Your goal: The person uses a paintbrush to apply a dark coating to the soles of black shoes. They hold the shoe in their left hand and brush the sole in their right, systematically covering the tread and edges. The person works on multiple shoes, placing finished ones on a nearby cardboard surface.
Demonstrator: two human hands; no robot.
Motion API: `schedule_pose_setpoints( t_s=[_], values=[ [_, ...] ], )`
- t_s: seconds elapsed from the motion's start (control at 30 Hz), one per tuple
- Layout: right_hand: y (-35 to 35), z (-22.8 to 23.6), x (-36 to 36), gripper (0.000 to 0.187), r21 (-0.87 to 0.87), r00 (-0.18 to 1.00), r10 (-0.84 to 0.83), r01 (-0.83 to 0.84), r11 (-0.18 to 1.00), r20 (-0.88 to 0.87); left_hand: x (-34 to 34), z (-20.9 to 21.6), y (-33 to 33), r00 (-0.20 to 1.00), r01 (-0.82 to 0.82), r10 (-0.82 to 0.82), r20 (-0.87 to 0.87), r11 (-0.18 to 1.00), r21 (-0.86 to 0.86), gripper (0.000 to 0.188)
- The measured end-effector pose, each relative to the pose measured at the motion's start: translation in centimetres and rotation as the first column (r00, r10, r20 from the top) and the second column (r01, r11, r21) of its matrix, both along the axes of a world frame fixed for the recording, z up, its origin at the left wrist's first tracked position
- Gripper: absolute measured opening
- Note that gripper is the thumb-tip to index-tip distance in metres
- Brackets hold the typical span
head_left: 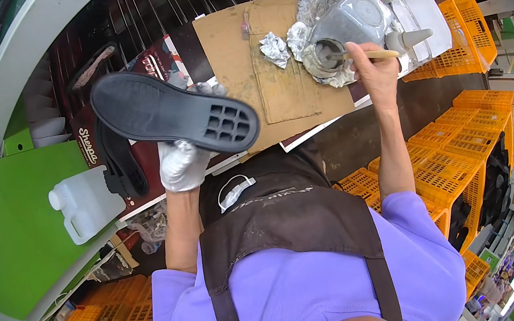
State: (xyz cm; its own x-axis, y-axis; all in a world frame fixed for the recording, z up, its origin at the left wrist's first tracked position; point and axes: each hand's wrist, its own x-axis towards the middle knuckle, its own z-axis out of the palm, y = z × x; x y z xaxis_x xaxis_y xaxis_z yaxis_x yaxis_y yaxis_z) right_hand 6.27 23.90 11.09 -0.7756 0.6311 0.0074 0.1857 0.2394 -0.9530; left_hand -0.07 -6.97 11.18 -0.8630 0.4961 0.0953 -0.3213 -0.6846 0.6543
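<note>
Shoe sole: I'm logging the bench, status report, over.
Left hand gloved, holding black shoe sole. Right hand bare, holding brush, tip at round container's mouth. Possibly in the way: crumpled silvery wad on cardboard between sole and container.

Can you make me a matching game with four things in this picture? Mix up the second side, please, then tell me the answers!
Things:
1. Shoe sole
2. Pale-handled tool
3. Plastic jug
4. Crates

Places and colours:
A. Orange, with lots of holes
B. In the bare right hand
C. Whitish, with a round cap
D. Black, in the gloved left hand

Right pairs: 1-D, 2-B, 3-C, 4-A
</note>
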Motion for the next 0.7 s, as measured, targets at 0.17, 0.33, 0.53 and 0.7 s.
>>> schedule_pose_setpoints(
  t_s=[0.17, 0.33, 0.53, 0.7],
  values=[
    [-0.4, -0.5, 0.7, 0.018, -0.014, 0.998, -0.053, 0.053, 0.999, -0.039, -0.6, -0.6, 1.3, 0.998, 0.055, -0.057, -0.038, 0.997, -0.059, 0.084],
    [-0.4, -0.4, 1.5, 0.020, 0.001, 0.998, -0.013, 0.013, 1.000, 0.061, -0.7, -1.5, 0.8, 0.951, 0.216, -0.214, 0.223, 0.976, 0.015, 0.083],
    [-0.5, -0.6, 1.6, 0.019, -0.005, 0.998, -0.016, 0.017, 1.000, 0.065, -1.2, -2.5, 1.5, 0.921, 0.353, -0.359, 0.150, 0.933, 0.061, 0.085],
    [-0.1, 0.1, 2.8, 0.018, -0.050, 0.997, -0.024, 0.028, 0.998, 0.072, -1.4, -2.6, 2.6, 0.981, 0.166, -0.176, -0.080, 0.979, -0.118, 0.076]
  ],
)
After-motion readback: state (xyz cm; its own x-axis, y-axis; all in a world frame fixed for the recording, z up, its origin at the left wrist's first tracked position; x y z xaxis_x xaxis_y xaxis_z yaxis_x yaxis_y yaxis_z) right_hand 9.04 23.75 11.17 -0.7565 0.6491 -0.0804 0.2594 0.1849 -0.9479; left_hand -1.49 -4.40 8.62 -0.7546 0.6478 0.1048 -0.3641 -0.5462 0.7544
